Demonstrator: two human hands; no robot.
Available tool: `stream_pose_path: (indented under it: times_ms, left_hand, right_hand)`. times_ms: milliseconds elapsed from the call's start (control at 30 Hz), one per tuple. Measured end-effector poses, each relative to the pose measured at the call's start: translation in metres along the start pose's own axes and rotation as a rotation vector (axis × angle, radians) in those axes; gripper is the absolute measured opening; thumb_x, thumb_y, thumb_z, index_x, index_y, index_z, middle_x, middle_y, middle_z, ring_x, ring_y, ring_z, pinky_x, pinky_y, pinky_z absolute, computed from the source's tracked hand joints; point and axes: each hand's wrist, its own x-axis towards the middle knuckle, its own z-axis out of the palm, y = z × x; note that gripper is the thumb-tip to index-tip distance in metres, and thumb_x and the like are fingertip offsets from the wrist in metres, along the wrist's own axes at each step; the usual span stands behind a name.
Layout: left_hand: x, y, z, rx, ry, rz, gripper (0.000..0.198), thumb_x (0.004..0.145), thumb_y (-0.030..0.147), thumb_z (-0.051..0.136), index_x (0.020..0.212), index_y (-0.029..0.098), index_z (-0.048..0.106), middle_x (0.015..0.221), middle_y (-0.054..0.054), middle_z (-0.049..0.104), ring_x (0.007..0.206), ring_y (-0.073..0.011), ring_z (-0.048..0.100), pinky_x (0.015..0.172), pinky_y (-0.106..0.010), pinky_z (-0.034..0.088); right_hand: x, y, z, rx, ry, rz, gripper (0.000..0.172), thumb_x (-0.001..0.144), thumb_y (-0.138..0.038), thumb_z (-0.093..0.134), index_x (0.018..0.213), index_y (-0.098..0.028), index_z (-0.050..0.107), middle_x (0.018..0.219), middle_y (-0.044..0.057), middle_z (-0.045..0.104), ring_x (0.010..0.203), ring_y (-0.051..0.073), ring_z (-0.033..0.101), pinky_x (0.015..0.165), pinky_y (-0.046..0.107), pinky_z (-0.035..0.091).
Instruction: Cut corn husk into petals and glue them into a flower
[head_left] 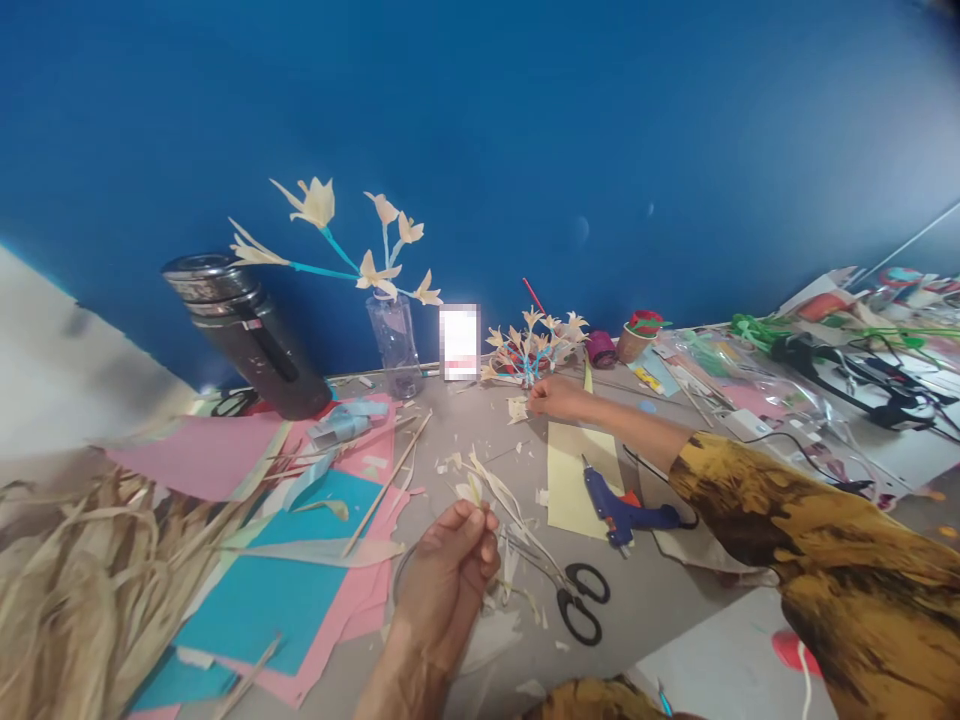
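My left hand (450, 550) is closed in a pinch, low in the middle of the view, around a small pale husk flower (471, 490) whose petals point up past the fingertips. Farther back, my right hand (561, 398) reaches over the table with its fingers pressed together. Its fingertips are beside a pale husk scrap (517, 409); whether they grip anything is too small to tell. Just behind it stands a bunch of small husk flowers (534, 345) with blue stems. Scissors with black handles (581, 605) lie between the hands and me, among thin husk strips (502, 490).
A blue glue gun (619, 510) rests beside yellow paper (570, 475). At the back are a dark flask (262, 340) and a clear vase (395, 345) with tall flowers. Dried husks (67, 590) and blue paper (262, 610) cover the left; cables and plastic (795, 370) clutter the right.
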Motion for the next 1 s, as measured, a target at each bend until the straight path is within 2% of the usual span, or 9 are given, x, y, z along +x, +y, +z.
stream_pose_path:
  times_ms: [67,167,233,367,600,767,1000]
  left_hand:
    - [0.002,0.002,0.002,-0.013,0.023,0.042,0.032,0.066,0.023,0.087,0.076,0.015,0.058,0.078,0.000,0.063,0.055,-0.0054,0.049,0.049,-0.017,0.037]
    - [0.002,0.006,0.008,-0.036,0.039,0.148,0.033,0.064,0.023,0.088,0.075,0.015,0.058,0.077,0.001,0.062,0.055,-0.0055,0.050,0.051,-0.018,0.038]
    - [0.001,0.007,0.011,-0.040,0.038,0.213,0.033,0.064,0.024,0.088,0.075,0.016,0.058,0.076,0.002,0.063,0.054,-0.0057,0.051,0.053,-0.018,0.039]
    - [-0.004,0.003,0.014,0.015,-0.006,0.303,0.027,0.069,0.026,0.085,0.079,0.016,0.062,0.068,0.003,0.059,0.055,-0.0064,0.052,0.056,-0.020,0.041]
    - [-0.014,-0.004,0.014,0.172,-0.068,0.392,0.020,0.073,0.028,0.081,0.081,0.017,0.067,0.066,0.004,0.059,0.054,-0.0064,0.049,0.056,-0.020,0.039]
    - [-0.018,-0.008,0.009,0.282,-0.034,0.475,0.018,0.076,0.031,0.078,0.082,0.017,0.068,0.063,0.003,0.058,0.056,-0.0083,0.048,0.059,-0.022,0.040]
    - [-0.023,-0.009,0.006,0.480,0.037,0.631,0.016,0.078,0.033,0.076,0.080,0.018,0.072,0.068,0.002,0.059,0.062,-0.0099,0.049,0.060,-0.023,0.041]
  right_hand:
    - [-0.019,-0.017,0.006,0.100,-0.057,-0.018,0.024,0.075,-0.035,0.064,0.061,-0.017,0.058,0.051,-0.004,0.045,0.049,0.009,0.035,0.049,0.026,0.022]
    - [-0.064,-0.042,0.022,0.282,-0.147,-0.070,0.028,0.079,-0.046,0.059,0.073,-0.018,0.058,0.065,-0.002,0.056,0.048,0.007,0.034,0.047,0.024,0.023]
    - [-0.097,-0.056,0.036,0.569,-0.217,-0.109,0.030,0.074,-0.047,0.067,0.071,-0.018,0.059,0.063,-0.002,0.054,0.047,0.007,0.031,0.046,0.024,0.020]
    - [-0.144,-0.066,0.065,0.760,-0.150,-0.113,0.032,0.076,-0.045,0.071,0.066,-0.017,0.060,0.054,-0.004,0.048,0.047,0.007,0.032,0.046,0.024,0.022]
    - [-0.158,-0.060,0.096,1.017,-0.018,-0.135,0.034,0.079,-0.044,0.072,0.068,-0.016,0.058,0.058,-0.005,0.050,0.047,0.005,0.031,0.046,0.023,0.018]
    - [-0.166,-0.064,0.104,1.148,-0.022,-0.097,0.038,0.075,-0.047,0.076,0.065,-0.017,0.056,0.051,-0.007,0.046,0.045,0.005,0.028,0.045,0.023,0.017]
    - [-0.174,-0.067,0.111,1.214,0.025,-0.090,0.040,0.071,-0.047,0.080,0.063,-0.017,0.054,0.055,-0.006,0.047,0.045,0.003,0.030,0.044,0.021,0.018]
